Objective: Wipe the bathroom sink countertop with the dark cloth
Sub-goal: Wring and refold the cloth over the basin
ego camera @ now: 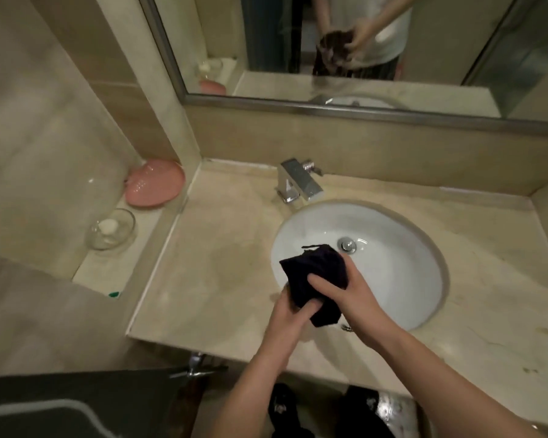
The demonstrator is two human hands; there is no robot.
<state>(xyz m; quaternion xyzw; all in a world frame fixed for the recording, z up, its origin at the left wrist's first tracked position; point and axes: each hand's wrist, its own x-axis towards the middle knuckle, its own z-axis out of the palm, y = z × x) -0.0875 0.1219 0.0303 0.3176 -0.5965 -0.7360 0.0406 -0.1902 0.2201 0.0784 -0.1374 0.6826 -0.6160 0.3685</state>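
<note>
The dark cloth [314, 273] is bunched up over the left front part of the white oval sink basin [393, 267]. My left hand [290, 314] grips its lower edge from below. My right hand [345, 289] holds it from the right, thumb pressed across the top. Both hands hover above the basin's rim, near the front of the beige marble countertop [215, 263]. The countertop stretches to the left and right of the basin and shows faint stains at the right front.
A chrome faucet [298, 181] stands behind the basin, and the drain plug [347, 245] sits in it. On a side ledge at the left rest a pink dish [154, 183] and a glass soap dish [111, 229]. A mirror [345, 42] hangs above.
</note>
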